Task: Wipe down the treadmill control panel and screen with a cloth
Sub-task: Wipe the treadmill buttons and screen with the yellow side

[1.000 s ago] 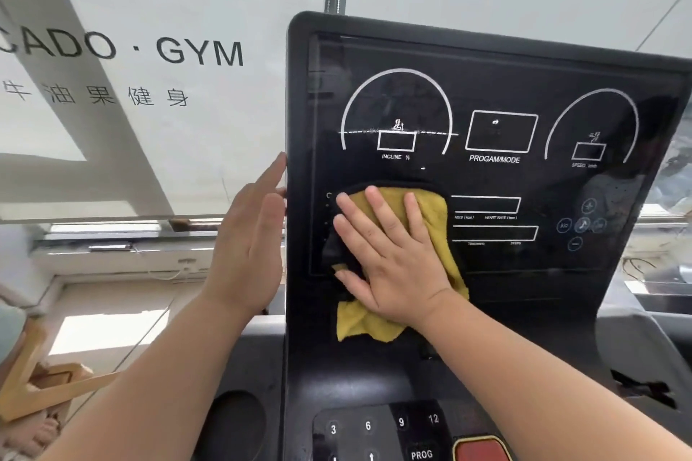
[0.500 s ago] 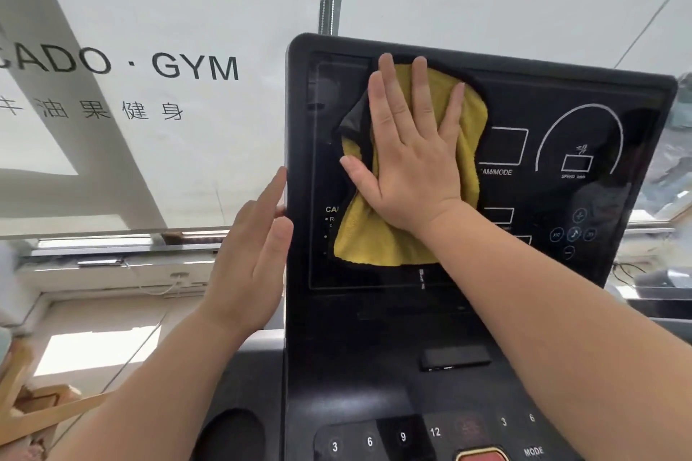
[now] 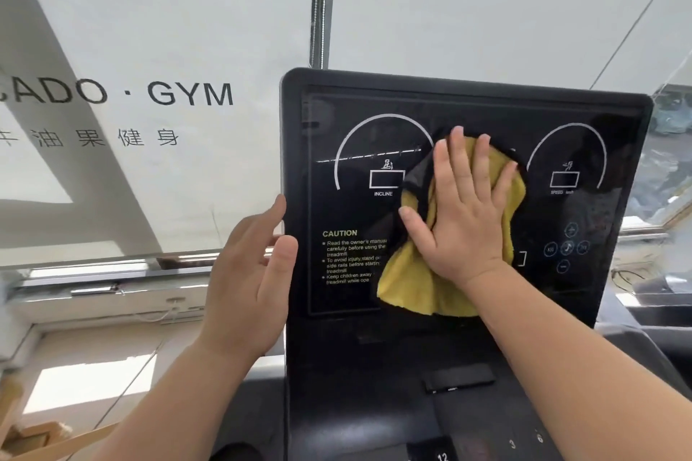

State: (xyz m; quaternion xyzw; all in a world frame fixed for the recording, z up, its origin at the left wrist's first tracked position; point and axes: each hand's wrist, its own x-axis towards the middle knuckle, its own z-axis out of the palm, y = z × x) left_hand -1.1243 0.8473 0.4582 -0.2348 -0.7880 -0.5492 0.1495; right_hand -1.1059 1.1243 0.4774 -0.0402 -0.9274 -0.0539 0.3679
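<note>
Head view: right hand (image 3: pixel 464 221) presses yellow cloth (image 3: pixel 408 288) against screen (image 3: pixel 468 112)

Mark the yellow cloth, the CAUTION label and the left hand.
yellow cloth (image 3: pixel 408 288), head view, on its lower-left fold.
CAUTION label (image 3: pixel 339 233), head view, on the heading word.
left hand (image 3: pixel 247 273), head view, on the back of the hand.

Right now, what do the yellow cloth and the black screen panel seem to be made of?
Yellow cloth: probably microfibre or terry, matte; it has a fuzzy nap and hangs in soft folds, with a dark side showing at its upper left. Screen panel: glossy black glass or plastic, I cannot tell which; it mirrors faint reflections and carries white printed markings.
</note>
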